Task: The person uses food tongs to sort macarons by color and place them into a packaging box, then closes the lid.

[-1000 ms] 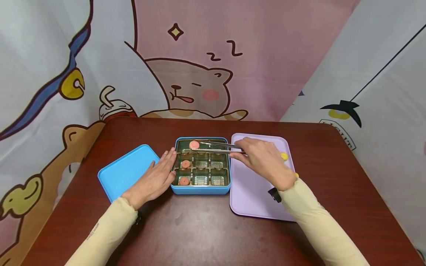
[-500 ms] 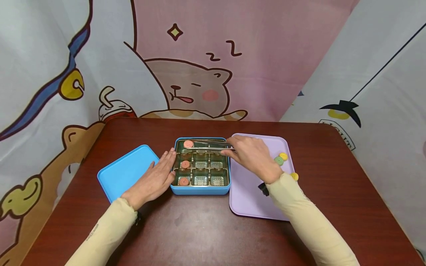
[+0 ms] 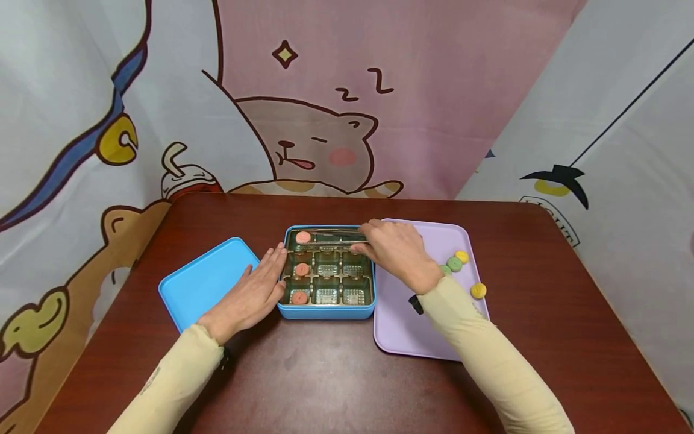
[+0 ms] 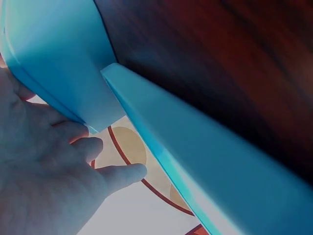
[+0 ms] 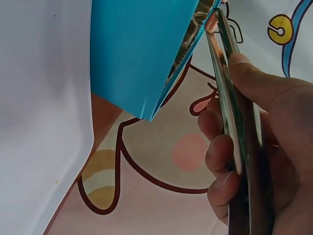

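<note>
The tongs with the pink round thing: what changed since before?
The right hand moved the tongs and the pink disc left, toward the far left corner of the blue box. Green discs came into view on the purple tray. The left hand at the box, the two nearer pink discs and the blue lid stayed put.

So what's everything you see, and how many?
box: 1, blue, centre
lid: 1, blue, left of box
insert: 1, shiny gold, inside box
tongs: 1, silver, at insert's back
pink discs: 3, pink, insert's left column
tray: 1, purple, right of box
green discs: 2, green, on tray
yellow discs: 2, yellow, tray's right side
table: 1, brown, underneath
cloth: 1, multicoloured, behind table
sleeves: 2, cream, lower picture
wrist devices: 2, black, beside sleeves
left hand: 1, bare, against box
right hand: 1, bare, gripping tongs
</note>
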Tool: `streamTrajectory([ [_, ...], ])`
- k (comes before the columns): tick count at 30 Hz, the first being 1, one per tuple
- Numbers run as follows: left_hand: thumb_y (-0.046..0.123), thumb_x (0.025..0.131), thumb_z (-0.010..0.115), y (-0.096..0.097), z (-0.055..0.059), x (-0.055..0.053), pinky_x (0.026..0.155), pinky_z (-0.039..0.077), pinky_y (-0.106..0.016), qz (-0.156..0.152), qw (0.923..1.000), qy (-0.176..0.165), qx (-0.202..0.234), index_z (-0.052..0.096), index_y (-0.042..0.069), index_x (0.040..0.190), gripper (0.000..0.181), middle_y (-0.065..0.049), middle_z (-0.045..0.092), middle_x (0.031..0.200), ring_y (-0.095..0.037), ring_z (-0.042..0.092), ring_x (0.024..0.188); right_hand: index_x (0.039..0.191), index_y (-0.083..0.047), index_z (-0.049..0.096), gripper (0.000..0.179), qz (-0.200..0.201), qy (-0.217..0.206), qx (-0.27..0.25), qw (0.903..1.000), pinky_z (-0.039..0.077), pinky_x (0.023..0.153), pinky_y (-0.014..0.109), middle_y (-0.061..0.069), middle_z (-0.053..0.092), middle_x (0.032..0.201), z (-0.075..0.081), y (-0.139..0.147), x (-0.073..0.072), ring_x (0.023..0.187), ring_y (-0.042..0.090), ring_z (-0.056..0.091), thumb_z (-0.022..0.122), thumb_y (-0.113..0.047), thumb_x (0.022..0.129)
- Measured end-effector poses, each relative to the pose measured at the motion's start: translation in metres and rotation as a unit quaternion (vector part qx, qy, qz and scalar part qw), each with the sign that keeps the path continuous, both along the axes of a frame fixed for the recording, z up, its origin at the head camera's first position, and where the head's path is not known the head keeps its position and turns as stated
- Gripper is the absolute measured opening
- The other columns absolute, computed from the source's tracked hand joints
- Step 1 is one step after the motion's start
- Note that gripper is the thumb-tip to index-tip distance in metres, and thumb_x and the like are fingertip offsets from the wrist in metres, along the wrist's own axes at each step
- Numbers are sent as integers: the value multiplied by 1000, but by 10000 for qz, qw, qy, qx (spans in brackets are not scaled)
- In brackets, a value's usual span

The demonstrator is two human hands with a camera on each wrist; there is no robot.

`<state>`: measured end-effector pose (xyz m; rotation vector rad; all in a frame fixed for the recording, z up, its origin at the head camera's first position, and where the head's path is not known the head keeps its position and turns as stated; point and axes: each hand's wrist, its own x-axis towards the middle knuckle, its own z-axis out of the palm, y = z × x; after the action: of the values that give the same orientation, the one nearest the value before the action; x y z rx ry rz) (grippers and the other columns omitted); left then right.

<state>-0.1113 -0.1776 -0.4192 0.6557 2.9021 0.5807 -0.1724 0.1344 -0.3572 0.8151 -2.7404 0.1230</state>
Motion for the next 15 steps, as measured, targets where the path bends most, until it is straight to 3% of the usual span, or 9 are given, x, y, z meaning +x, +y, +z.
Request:
streamTrajectory([
  [7, 29, 111, 39, 0, 0, 0, 118, 20, -69, -18, 10000, -13, -18, 12, 3, 166, 66, -12, 6, 173, -32, 10, 159, 84, -13, 68, 38, -39, 8, 169, 9998, 50, 50, 44, 1, 64, 78, -2, -6, -2, 65, 26, 67, 74, -50, 94],
  [15, 24, 111, 41, -1, -1, 0, 117, 21, -70, -57, 9999, 94, 65, 14, 1, 165, 65, -14, 9, 173, -34, 12, 158, 86, -13, 70, 38, -67, -20, 120, 9999, 50, 50, 43, 1, 65, 78, -1, -6, -1, 64, 25, 66, 75, -51, 92],
])
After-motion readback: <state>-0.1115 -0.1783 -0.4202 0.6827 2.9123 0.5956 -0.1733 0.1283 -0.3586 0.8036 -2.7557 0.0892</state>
